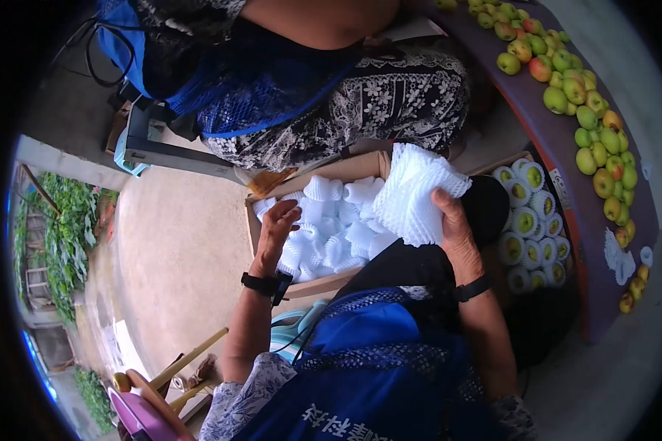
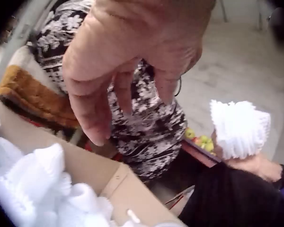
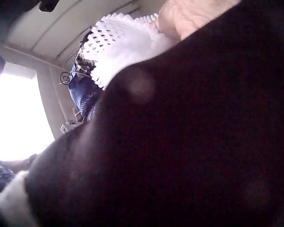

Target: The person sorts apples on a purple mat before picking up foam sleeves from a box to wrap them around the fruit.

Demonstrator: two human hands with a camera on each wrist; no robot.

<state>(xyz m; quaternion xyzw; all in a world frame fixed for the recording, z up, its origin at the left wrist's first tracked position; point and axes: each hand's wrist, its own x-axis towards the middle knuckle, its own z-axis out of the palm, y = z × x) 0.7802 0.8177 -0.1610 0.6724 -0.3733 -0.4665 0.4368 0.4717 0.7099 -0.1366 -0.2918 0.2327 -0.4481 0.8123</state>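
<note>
My right hand (image 1: 456,229) grips a stack of flattened white foam nets (image 1: 419,192), thumb on top, above my dark-clothed leg. The same foam nets (image 2: 241,128) show at the right of the left wrist view, and the foam nets (image 3: 118,45) near the top of the right wrist view, with part of the right hand (image 3: 191,16). My left hand (image 1: 276,231) hangs over the left side of a cardboard box (image 1: 331,285) of loose foam nets (image 1: 327,213). Its fingers are loosely bent and hold nothing; in the left wrist view the left hand (image 2: 132,52) is above the box edge.
Right of my leg stands a box of netted apples (image 1: 524,220). Many loose apples (image 1: 599,151) lie on a purple-grey surface (image 1: 544,125) at the far right. Another person in patterned trousers (image 1: 397,95) sits across from me. A stool (image 1: 294,327) is at lower left of my lap.
</note>
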